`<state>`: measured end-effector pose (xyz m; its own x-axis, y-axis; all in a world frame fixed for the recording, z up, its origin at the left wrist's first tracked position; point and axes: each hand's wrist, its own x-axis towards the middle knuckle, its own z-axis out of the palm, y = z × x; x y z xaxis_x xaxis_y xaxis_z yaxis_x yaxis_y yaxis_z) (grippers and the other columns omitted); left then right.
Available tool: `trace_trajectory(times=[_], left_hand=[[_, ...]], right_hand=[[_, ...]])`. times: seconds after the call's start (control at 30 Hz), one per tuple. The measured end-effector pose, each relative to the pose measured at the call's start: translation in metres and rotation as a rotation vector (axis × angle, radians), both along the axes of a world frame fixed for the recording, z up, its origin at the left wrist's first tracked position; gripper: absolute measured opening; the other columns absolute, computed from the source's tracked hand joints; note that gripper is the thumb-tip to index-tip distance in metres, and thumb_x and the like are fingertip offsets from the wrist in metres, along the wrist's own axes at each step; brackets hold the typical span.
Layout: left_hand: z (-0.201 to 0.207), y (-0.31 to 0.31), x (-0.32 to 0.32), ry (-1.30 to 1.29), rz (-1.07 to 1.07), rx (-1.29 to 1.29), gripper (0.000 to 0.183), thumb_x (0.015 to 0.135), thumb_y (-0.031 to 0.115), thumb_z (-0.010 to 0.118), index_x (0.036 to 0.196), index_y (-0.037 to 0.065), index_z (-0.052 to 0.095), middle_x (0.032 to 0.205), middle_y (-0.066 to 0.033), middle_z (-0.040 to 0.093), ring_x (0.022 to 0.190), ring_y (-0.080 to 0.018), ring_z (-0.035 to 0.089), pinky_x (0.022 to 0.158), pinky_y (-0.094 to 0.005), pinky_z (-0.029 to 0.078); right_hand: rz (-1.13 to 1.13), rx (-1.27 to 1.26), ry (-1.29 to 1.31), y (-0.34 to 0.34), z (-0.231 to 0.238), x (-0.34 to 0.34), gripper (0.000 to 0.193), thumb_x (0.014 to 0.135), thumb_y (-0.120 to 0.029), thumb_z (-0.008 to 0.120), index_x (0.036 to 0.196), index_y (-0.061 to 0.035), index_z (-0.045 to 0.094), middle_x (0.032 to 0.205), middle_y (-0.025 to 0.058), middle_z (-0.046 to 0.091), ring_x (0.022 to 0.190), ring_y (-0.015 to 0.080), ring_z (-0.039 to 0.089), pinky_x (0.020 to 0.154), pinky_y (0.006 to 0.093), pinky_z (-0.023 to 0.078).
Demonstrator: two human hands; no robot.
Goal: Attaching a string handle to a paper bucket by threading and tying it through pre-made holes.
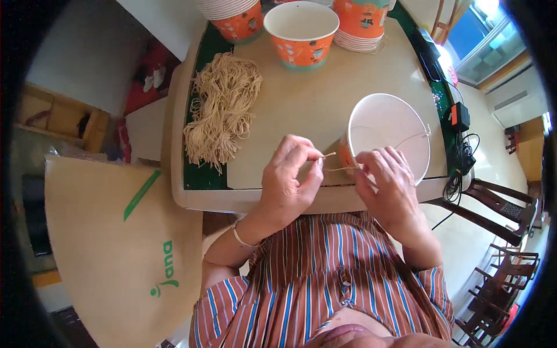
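Observation:
Near the table's front edge, my left hand (292, 177) is closed in a pinch on a thin beige cord (329, 155), whose short end sticks out past the fingertips. My right hand (390, 182) pinches cord too, with a strand (342, 169) stretching left from its fingers toward my left hand. Beside the right hand, a paper bucket (386, 119) lies tilted, its white inside showing and a bit of orange outside visible at the left. A fine cord (413, 138) crosses its opening to the far right rim. The fingers hide part of the near rim.
A heap of loose beige cords (223, 107) lies at the table's left. Along the back stand an upright orange bucket (301, 35) and bucket stacks (232, 20) (360, 26). Black cables (462, 153) hang at the right edge, near a dark wooden chair (502, 209). Cardboard (110, 232) stands left.

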<state>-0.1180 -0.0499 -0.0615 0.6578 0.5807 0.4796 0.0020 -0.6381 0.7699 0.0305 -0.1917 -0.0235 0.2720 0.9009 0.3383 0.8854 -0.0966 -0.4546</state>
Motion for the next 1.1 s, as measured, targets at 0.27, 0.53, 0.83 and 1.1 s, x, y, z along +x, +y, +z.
trace_trajectory(times=[0.27, 0.53, 0.83, 1.1], left_hand=[[0.008, -0.003, 0.016, 0.012, -0.015, 0.094, 0.017, 0.077, -0.002, 0.067, 0.093, 0.003, 0.061, 0.095, -0.0113, 0.059, 0.086, -0.0302, 0.062, 0.079, -0.0398, 0.05], [0.021, -0.005, 0.023, -0.025, -0.05, 0.142, 0.018, 0.076, -0.002, 0.069, 0.09, 0.004, 0.061, 0.095, -0.0107, 0.059, 0.084, -0.03, 0.061, 0.077, -0.0402, 0.049], [0.027, -0.006, 0.027, -0.04, -0.067, 0.219, 0.018, 0.074, -0.003, 0.069, 0.089, 0.003, 0.06, 0.092, -0.0099, 0.058, 0.084, -0.0286, 0.061, 0.076, -0.0394, 0.046], [0.025, -0.007, 0.027, -0.033, -0.073, 0.259, 0.02, 0.073, -0.003, 0.069, 0.089, 0.003, 0.06, 0.092, -0.0106, 0.058, 0.085, -0.0289, 0.061, 0.076, -0.0406, 0.047]], right_hand=[[-0.014, 0.094, 0.087, -0.003, 0.01, 0.002, 0.02, 0.081, -0.001, 0.068, 0.098, -0.0039, 0.06, 0.082, 0.0097, 0.058, 0.076, 0.0287, 0.058, 0.075, 0.0403, 0.045], [-0.054, 0.173, 0.164, -0.008, 0.011, 0.003, 0.022, 0.078, 0.004, 0.069, 0.097, -0.0035, 0.06, 0.079, 0.01, 0.057, 0.073, 0.0286, 0.057, 0.07, 0.039, 0.045], [-0.047, 0.178, 0.178, -0.01, 0.009, 0.004, 0.022, 0.077, 0.003, 0.068, 0.097, -0.0037, 0.061, 0.079, 0.0102, 0.058, 0.074, 0.028, 0.058, 0.07, 0.0387, 0.045], [-0.037, 0.174, 0.174, -0.011, 0.011, 0.004, 0.023, 0.077, 0.004, 0.068, 0.097, -0.0037, 0.061, 0.079, 0.0097, 0.058, 0.074, 0.0276, 0.059, 0.071, 0.0387, 0.045]])
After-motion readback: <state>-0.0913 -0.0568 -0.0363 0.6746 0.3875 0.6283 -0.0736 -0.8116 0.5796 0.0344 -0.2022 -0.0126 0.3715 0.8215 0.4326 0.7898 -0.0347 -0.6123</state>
